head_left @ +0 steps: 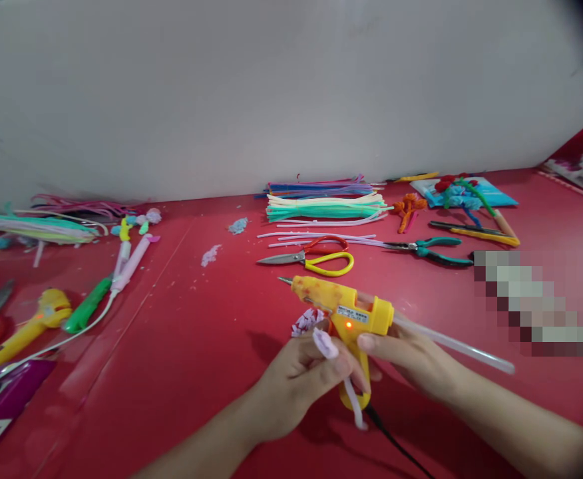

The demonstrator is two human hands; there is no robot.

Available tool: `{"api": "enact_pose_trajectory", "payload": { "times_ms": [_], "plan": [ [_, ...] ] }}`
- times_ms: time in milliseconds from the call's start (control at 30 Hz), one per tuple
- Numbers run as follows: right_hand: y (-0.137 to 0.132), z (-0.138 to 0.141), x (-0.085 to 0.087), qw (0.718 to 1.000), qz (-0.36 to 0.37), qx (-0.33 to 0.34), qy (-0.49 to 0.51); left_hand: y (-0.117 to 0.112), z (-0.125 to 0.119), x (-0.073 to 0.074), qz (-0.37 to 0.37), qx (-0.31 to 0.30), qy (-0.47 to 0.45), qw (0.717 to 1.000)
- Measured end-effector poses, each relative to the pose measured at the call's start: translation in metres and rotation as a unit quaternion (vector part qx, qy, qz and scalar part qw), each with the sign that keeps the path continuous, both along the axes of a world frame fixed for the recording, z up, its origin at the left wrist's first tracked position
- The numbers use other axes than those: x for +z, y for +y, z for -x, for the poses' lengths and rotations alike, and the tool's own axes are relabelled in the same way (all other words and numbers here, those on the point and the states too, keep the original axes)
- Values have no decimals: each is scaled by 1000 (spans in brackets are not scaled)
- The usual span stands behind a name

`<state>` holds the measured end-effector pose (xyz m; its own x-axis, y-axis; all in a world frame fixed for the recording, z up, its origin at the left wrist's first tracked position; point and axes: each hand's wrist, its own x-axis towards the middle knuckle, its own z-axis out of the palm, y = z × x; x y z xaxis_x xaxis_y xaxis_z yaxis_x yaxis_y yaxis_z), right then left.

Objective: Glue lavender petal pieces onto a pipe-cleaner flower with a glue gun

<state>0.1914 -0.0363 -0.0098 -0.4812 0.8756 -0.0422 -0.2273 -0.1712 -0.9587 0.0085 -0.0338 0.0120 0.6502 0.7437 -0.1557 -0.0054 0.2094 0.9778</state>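
In the head view my left hand (299, 386) pinches a pale lilac pipe cleaner (326, 343). One end of it is bent into a small fuzzy curl above the fingers, and the other end hangs below them. My right hand (418, 356) is closed around the back of a yellow glue gun (331, 299), its thumb on the body. The gun's metal nozzle points left, an orange light glows on its side, and a clear glue stick (461, 348) juts from the rear. Left fingertips overlap the gun's handle; whether they touch it I cannot tell. Lilac-white cut pieces (307, 321) show behind my left hand.
Scissors (329, 263) and green-handled pliers (421, 249) lie beyond the glue gun. Pipe cleaner bundles (326, 206) rest by the grey wall. At left are another yellow glue gun (49, 313), a green-handled tool (89, 306) and a purple object (9, 406). A black cord (396, 442) trails toward me.
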Motion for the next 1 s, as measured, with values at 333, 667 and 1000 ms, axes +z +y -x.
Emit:
{"api": "enact_pose_trajectory", "payload": {
  "times_ms": [333, 667, 1000],
  "plan": [
    [12, -7, 8, 981, 75, -166, 70, 13, 7, -6, 40, 88, 24, 995],
    [5, -24, 8, 989, 31, -145, -23, 20, 11, -7, 75, 213, 4, 974],
    [-13, -12, 12, 976, 34, -155, -150, 19, 8, -9, 90, 214, 11, 973]
  ]
}}
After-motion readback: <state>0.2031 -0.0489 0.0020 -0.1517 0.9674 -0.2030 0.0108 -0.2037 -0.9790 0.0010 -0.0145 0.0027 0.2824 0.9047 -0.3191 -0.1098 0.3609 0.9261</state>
